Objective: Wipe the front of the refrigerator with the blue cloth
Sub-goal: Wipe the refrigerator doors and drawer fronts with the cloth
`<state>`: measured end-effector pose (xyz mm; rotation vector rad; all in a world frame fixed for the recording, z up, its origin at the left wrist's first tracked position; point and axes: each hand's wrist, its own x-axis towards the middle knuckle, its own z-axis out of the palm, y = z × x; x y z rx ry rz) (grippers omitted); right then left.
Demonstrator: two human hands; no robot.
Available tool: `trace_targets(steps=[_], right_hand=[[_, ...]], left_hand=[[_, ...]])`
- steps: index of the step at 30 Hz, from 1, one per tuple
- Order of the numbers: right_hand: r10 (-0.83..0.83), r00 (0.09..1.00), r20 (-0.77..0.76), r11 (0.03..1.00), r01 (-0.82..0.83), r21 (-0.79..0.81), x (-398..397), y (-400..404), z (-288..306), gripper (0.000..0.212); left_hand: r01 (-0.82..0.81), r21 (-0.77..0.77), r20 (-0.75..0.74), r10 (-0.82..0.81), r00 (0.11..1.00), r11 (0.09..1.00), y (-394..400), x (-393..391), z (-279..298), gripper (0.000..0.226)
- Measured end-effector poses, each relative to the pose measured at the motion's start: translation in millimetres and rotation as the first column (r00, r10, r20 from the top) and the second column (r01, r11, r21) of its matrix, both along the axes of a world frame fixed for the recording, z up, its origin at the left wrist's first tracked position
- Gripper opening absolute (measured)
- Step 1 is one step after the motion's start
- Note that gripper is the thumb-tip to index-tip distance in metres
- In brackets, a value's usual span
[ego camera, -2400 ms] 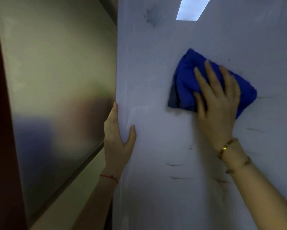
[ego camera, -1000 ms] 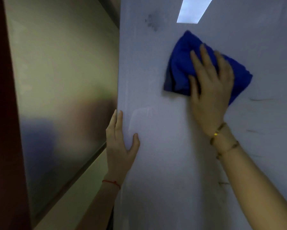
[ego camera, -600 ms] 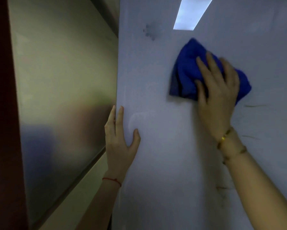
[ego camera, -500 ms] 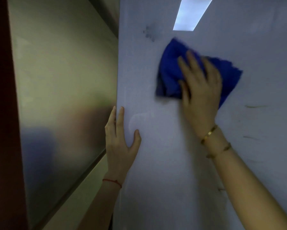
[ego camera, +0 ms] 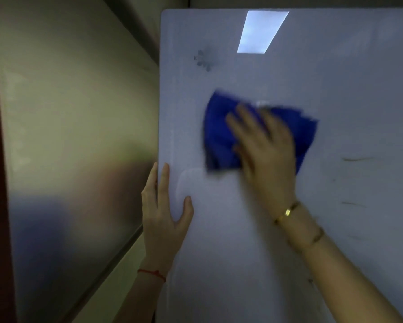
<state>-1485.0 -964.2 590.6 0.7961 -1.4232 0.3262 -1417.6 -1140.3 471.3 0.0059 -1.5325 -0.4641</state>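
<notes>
Fridge front (ego camera: 335,89) looks smooth & glossy, pale painted finish w/ a bright ceiling-light reflection and a few dark scuff marks (ego camera: 356,159). Blue cloth (ego camera: 219,136) looks soft, matt, fuzzy like microfibre. Panel (ego camera: 74,136) to the left reads as brushed metal, satin sheen, blurry reflections only.

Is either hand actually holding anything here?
No grip: the right hand presses the blue cloth flat against the refrigerator front; the left hand rests on its left edge.
</notes>
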Motion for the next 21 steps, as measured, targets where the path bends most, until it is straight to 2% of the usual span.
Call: trace_targets(steps=[2, 4, 6, 8, 10, 11, 13, 16, 17, 19, 21], right_hand=[[-0.027, 0.999, -0.048, 0.969, 0.038, 0.245, 2, 7, -50, 0.045], [-0.052, 0.997, -0.054, 0.943, 0.067, 0.325, -1, 32, -65, 0.045], [-0.076, 0.996, -0.04, 0.972, 0.083, 0.219, -9, 52, -39, 0.045], [-0.059, 0.998, 0.032, 0.998, 0.06, -0.017, -12, 55, 9, 0.043], [-0.01, 0.995, 0.101, 0.979, 0.031, -0.204, -7, 39, 46, 0.043], [-0.007, 0.995, 0.098, 0.973, 0.03, -0.23, -4, 28, 50, 0.043], [-0.011, 0.999, 0.037, 0.993, 0.016, -0.117, -2, 13, 25, 0.044], [-0.054, 0.998, -0.016, 0.974, 0.056, 0.221, 1, 25, -56, 0.048], [-0.07, 0.997, -0.028, 0.956, 0.075, 0.283, 0, 38, -70, 0.048], [-0.083, 0.996, -0.042, 0.959, 0.091, 0.269, -7, 61, -56, 0.047], [-0.065, 0.998, 0.018, 0.995, 0.063, 0.081, -13, 69, -16, 0.044]], left_hand=[[-0.003, -0.004, 0.004, 0.003, 1.0, 1.0, 0, 0, 0, 0.071], [0.001, -0.008, 0.007, -0.001, 1.0, 1.0, 0, 0, 0, 0.07], [0.0, 0.002, 0.008, 0.0, 1.0, 1.0, 1, 0, 1, 0.07], [-0.007, -0.001, 0.009, 0.007, 1.0, 1.0, 1, 0, 0, 0.069], [-0.014, -0.011, 0.006, 0.014, 1.0, 1.0, 1, 0, 0, 0.069], [-0.015, -0.011, 0.007, 0.015, 1.0, 1.0, 2, 0, 0, 0.069], [-0.012, -0.007, 0.009, 0.012, 1.0, 1.0, 2, 0, 0, 0.069], [-0.014, -0.004, 0.018, 0.014, 1.0, 1.0, 1, 1, 0, 0.069], [-0.011, -0.005, 0.021, 0.011, 1.0, 1.0, 1, 1, 0, 0.069], [-0.009, 0.001, 0.013, 0.009, 1.0, 1.0, 2, 1, 0, 0.069], [-0.018, 0.001, 0.005, 0.018, 1.0, 1.0, 3, 1, 0, 0.068]])
